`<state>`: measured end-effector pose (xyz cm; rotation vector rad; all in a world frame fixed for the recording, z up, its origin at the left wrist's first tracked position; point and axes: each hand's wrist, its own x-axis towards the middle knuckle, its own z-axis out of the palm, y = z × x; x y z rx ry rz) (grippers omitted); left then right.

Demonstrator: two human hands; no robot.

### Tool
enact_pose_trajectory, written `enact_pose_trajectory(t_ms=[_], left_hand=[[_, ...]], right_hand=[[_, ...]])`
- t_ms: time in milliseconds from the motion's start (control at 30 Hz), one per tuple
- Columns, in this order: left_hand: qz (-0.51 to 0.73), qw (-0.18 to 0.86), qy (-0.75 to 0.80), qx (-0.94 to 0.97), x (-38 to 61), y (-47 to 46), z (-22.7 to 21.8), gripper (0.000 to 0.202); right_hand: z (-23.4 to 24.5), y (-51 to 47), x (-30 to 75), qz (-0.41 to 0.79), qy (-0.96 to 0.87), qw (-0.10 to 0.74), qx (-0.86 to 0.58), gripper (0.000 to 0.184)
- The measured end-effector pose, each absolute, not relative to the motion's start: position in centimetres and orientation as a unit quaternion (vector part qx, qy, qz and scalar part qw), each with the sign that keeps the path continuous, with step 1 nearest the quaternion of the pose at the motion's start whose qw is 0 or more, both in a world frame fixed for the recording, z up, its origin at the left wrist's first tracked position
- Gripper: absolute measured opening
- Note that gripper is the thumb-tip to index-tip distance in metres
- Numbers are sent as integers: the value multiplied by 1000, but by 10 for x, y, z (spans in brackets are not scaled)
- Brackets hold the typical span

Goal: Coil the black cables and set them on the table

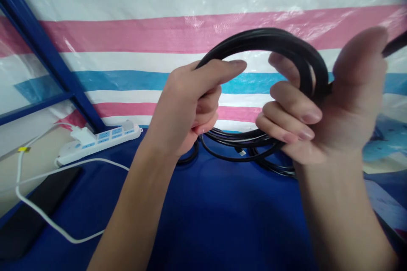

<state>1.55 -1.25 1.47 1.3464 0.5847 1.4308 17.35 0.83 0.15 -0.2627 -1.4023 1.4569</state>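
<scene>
A black cable [273,40] is wound into a round coil of several loops and held up in front of me. My left hand [190,101] is closed around the coil's left side, thumb laid along the top loop. My right hand [330,106] grips the coil's right side, fingers curled through the ring. The lower loops [241,142] hang just above the blue cloth. A free end of the cable [396,44] runs off past my right thumb to the upper right edge.
A white power strip [104,137] with a white plug and white cord [41,214] lies at the left on the blue-covered table [222,211]. A black flat device [34,211] lies at the lower left. A striped pink, white and blue tarp [159,29] hangs behind.
</scene>
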Motion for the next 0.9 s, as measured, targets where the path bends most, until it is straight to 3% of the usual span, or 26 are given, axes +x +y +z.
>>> enact_pose_trajectory(t_ms=[100, 167, 333, 567, 767, 900], left_hand=[[580, 568, 277, 514, 12, -9, 13, 47], [576, 591, 288, 486, 9, -5, 11, 46], [554, 548, 276, 562, 7, 1, 6, 46], [573, 508, 288, 575, 13, 4, 2, 43], [559, 490, 298, 599, 11, 5, 1, 31], [472, 481, 290, 679, 9, 2, 1, 11]], right_hand=[[-2, 13, 175, 665, -603, 439, -36, 34], [-3, 11, 172, 664, -608, 435, -26, 30], [0, -1, 162, 459, -592, 624, -224, 18], [-5, -6, 150, 197, -649, 668, -306, 22], [-9, -1, 157, 112, -724, 595, -330, 39], [-8, 9, 171, 161, -738, 558, -345, 48]])
